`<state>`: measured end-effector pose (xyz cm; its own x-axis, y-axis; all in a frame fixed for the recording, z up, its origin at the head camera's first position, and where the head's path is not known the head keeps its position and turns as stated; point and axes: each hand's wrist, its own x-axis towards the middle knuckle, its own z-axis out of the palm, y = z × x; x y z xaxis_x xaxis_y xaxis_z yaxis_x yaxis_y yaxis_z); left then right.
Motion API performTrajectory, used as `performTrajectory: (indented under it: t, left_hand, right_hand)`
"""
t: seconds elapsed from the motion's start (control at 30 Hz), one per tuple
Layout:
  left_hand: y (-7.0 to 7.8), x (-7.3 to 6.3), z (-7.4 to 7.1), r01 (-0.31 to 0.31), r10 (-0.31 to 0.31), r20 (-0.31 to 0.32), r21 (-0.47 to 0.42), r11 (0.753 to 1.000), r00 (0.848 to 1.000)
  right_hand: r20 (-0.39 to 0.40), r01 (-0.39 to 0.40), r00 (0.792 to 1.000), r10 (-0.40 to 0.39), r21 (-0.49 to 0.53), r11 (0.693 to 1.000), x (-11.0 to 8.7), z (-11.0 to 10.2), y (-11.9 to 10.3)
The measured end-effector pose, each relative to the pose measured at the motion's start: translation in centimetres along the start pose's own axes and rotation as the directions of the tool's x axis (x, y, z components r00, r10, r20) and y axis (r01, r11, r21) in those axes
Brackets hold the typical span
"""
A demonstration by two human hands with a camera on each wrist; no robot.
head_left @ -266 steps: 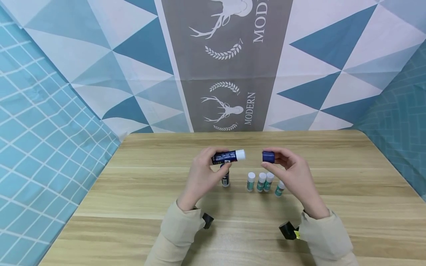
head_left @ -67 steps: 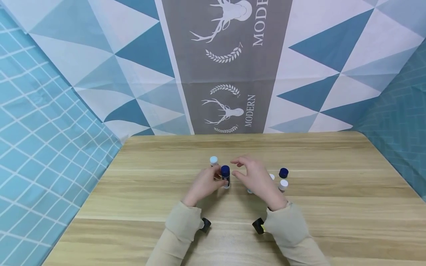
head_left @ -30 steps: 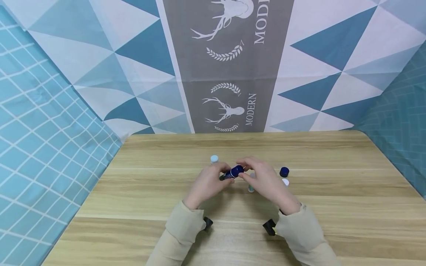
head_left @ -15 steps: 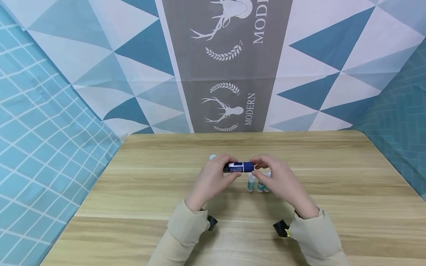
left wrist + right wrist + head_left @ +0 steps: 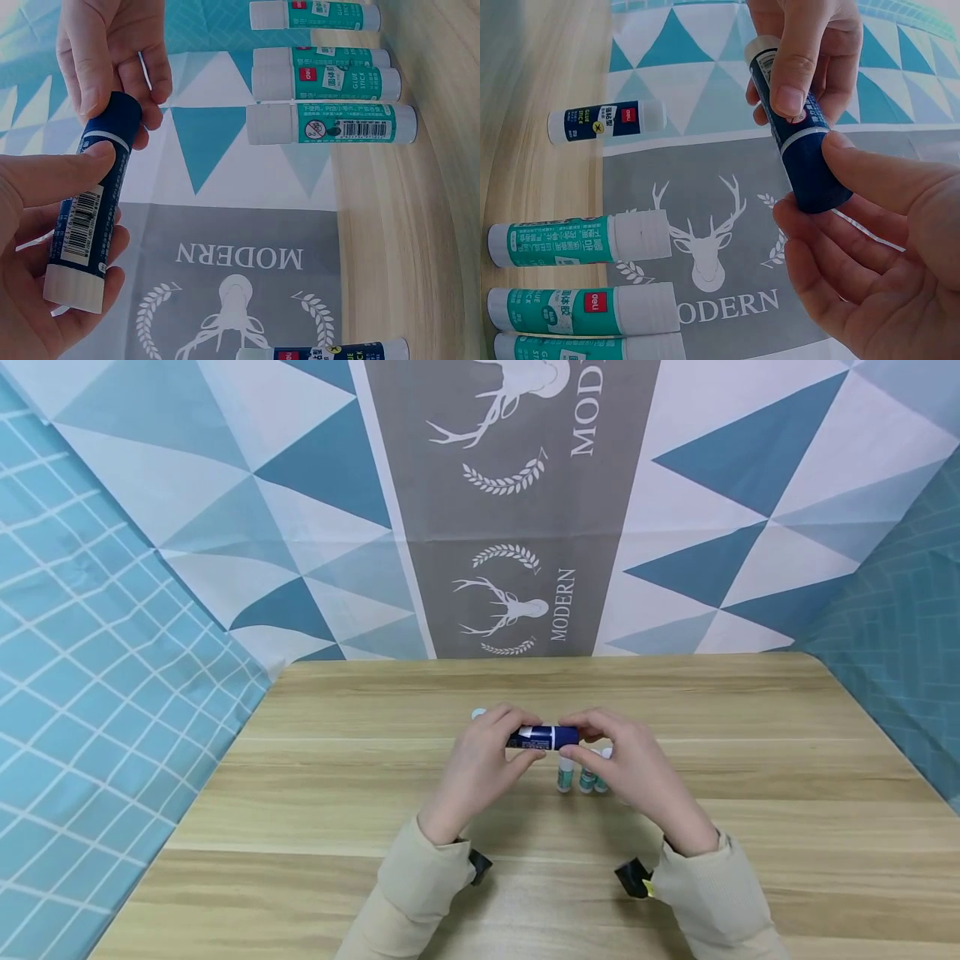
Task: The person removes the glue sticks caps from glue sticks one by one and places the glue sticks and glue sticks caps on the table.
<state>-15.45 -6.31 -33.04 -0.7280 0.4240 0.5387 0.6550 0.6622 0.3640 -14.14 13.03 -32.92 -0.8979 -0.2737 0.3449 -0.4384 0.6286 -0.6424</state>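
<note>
A navy glue stick [image 5: 534,737] lies level above the table, held between both hands. My left hand [image 5: 474,768] grips its label end, and the white base [image 5: 73,289] shows below the fingers in the left wrist view. My right hand [image 5: 637,772] pinches the dark blue cap [image 5: 814,176] between thumb and fingers. The cap sits against the pale ring of the body. Behind the left hand stands a second navy glue stick [image 5: 604,121] with a bare white top. Several green glue sticks [image 5: 565,775] with white caps stand upright near the right hand, partly hidden by it.
The wooden table [image 5: 315,827] reaches back to a patterned cloth [image 5: 517,510] with triangles and deer heads. A blue checked cloth [image 5: 112,710] borders the left side. Black wrist mounts [image 5: 633,878] hang under the beige sleeves [image 5: 720,897].
Earlier the first navy stick was uncapped; it was then set down with its cap apart. The left hand picked up the second, turned it level, and the right hand took its cap.
</note>
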Motion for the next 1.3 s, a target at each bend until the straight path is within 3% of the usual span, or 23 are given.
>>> performTrajectory:
  t: [1.0,1.3]
  left_hand:
    - [-0.3,0.0,-0.4,0.063,-0.063,-0.018,0.010,0.998,0.998]
    - [-0.7,-0.1,-0.6,0.077,-0.078,-0.051,-0.015,0.997,0.996]
  right_hand:
    - [-0.055,0.014,0.998,-0.016,-0.036,0.999,-0.2,-0.8,0.1]
    - [-0.082,-0.027,0.996,0.020,-0.089,0.996,-0.3,-1.8,0.4]
